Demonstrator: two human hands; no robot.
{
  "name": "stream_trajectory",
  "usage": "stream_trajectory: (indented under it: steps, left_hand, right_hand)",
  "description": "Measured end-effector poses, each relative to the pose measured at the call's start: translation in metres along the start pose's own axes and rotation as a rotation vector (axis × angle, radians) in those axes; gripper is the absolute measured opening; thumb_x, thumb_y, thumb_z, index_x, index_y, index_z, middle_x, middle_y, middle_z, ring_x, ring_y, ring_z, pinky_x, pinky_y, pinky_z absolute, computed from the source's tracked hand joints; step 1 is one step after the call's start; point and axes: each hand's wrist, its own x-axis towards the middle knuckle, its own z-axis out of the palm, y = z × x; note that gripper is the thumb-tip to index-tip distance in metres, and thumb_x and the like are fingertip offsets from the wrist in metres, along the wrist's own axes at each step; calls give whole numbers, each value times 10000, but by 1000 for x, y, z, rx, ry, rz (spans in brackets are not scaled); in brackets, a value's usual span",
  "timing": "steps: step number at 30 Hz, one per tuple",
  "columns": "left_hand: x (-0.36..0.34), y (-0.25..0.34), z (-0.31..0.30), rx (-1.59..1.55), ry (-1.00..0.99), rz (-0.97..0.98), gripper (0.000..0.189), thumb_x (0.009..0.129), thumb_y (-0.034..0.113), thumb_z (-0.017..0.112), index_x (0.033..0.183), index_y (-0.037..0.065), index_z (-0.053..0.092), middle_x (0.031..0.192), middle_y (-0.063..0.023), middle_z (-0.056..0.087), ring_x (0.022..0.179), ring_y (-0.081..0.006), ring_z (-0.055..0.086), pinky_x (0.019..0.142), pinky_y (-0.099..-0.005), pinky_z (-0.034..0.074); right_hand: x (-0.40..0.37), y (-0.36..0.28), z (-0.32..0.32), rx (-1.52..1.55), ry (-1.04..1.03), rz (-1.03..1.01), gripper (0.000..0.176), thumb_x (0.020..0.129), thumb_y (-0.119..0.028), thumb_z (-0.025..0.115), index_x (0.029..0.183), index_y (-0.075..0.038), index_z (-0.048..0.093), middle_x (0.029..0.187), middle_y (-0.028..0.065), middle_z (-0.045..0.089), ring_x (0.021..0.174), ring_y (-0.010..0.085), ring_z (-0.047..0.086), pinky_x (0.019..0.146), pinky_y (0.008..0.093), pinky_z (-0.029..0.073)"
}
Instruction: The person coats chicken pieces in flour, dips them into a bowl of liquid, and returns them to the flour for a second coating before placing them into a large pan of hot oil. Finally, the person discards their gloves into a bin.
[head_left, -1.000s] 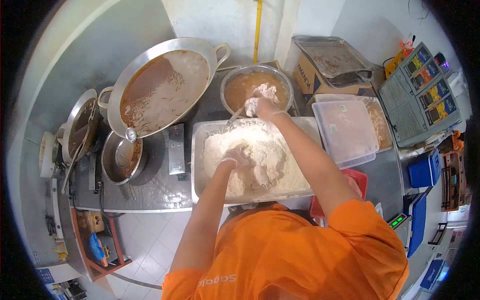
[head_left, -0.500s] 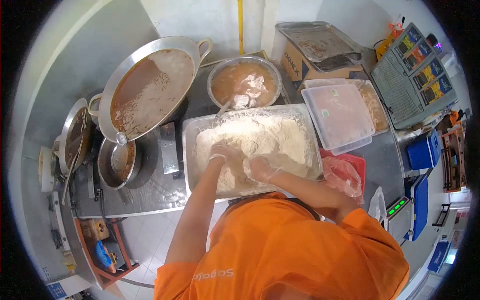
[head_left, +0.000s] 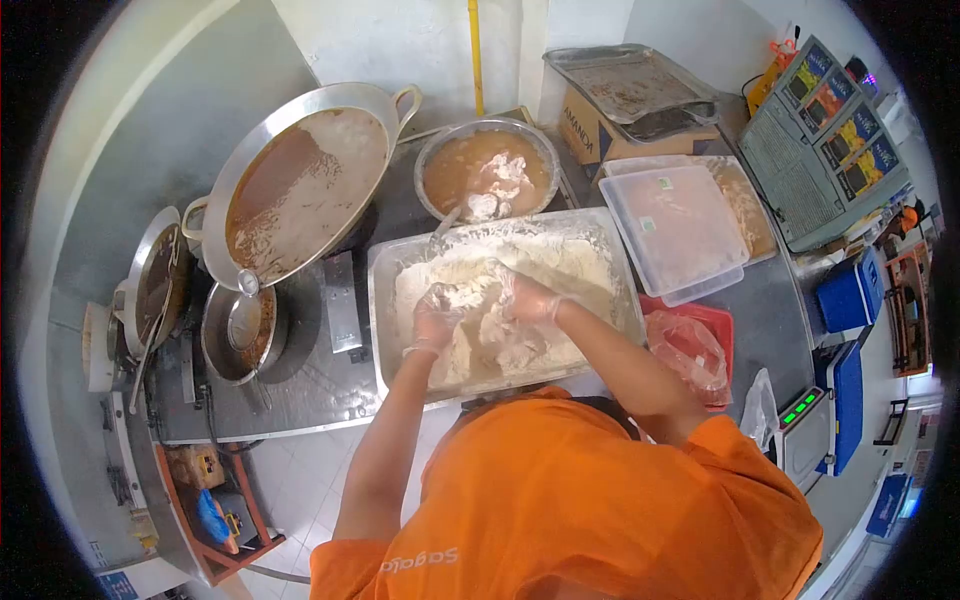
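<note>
A rectangular metal tray (head_left: 381,330) holds a bed of pale flour (head_left: 565,262). Over it, both my hands wear clear plastic gloves dusted with flour. My left hand (head_left: 436,318) is at the tray's left-middle, fingers curled against a floury lump (head_left: 467,294). My right hand (head_left: 530,299) faces it from the other side, its fingers bent round toward the same lump. Flour hides what is inside the lump. Below the right hand lies a clump of flour-coated pieces (head_left: 510,342). Behind the tray, a metal bowl (head_left: 427,178) contains brownish liquid and a flour-caked strainer or ladle (head_left: 482,207).
At the left stands a big two-handled pan (head_left: 222,185) of brown liquid, with a smaller pot (head_left: 213,345) below it. On the right are lidded plastic containers (head_left: 675,225), a red tray (head_left: 718,325) with a plastic bag, and a digital scale (head_left: 803,435). A cardboard box (head_left: 580,128) sits behind.
Both hands have risen out of the flour and shifted toward the back of the tray, with a floury lump now between them. Coated pieces show where the flour was disturbed.
</note>
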Motion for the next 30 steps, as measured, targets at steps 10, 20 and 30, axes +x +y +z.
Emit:
stream_trajectory:
  steps: [10,20,30]
  left_hand:
    - [-32,-13,-15,385,-42,23,605,750,75,755,1285,-21,491,1203,-182,582,1103,-283,615,922,-363,511]
    - [-2,-36,37,619,-483,-204,713,821,371,696,1397,34,445,1387,-245,483,1269,-321,496,1076,-396,395]
    - [47,-42,75,759,-387,-163,766,787,570,604,1379,98,490,1375,-212,520,1265,-337,512,1069,-394,398]
  right_hand:
    - [10,6,30,-91,258,-229,228,815,-12,548,1002,1,678,956,235,665,883,331,653,840,424,506]
    - [69,-73,-84,-572,643,-460,195,785,-18,563,949,24,660,910,260,648,894,433,624,826,459,501]
    - [195,-25,-113,-810,453,-208,240,875,-85,505,1040,-36,671,968,222,675,955,388,646,848,451,496]
